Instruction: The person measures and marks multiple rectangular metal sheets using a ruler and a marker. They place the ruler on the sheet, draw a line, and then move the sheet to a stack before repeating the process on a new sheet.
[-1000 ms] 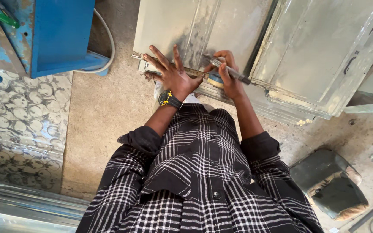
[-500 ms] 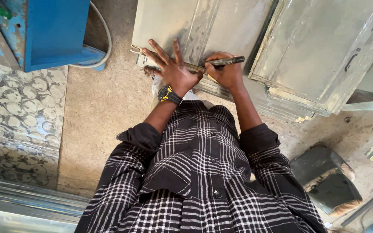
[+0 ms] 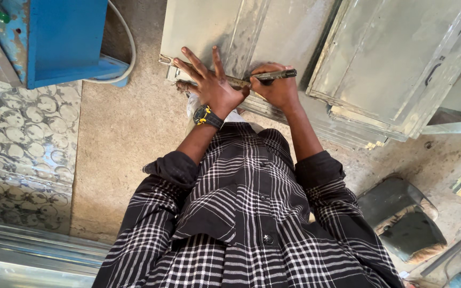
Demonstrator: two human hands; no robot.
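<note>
My left hand [image 3: 212, 88], with a black and yellow watch [image 3: 206, 116] on the wrist, lies flat with its fingers spread on a narrow metal ruler [image 3: 167, 60]. The ruler rests across a grey sheet-metal panel [image 3: 204, 26] on the floor. Just to the right, touching the left hand, my right hand [image 3: 276, 92] grips a dark marker [image 3: 279, 74]. The marker lies almost level above the ruler's right end. Its tip is hidden by my fingers. My checked black and white shirt fills the bottom of the view.
A blue metal stand [image 3: 65, 37] with a white hose [image 3: 129, 48] stands at the upper left. Stacked sheet-metal panels [image 3: 401, 64] lie at the right, an embossed patterned sheet [image 3: 17, 160] at the left, a worn dark seat [image 3: 401, 218] at the lower right.
The marker has swung from a slant to nearly level, and my right hand has closed in on the left. My left hand has stayed pressed on the ruler.
</note>
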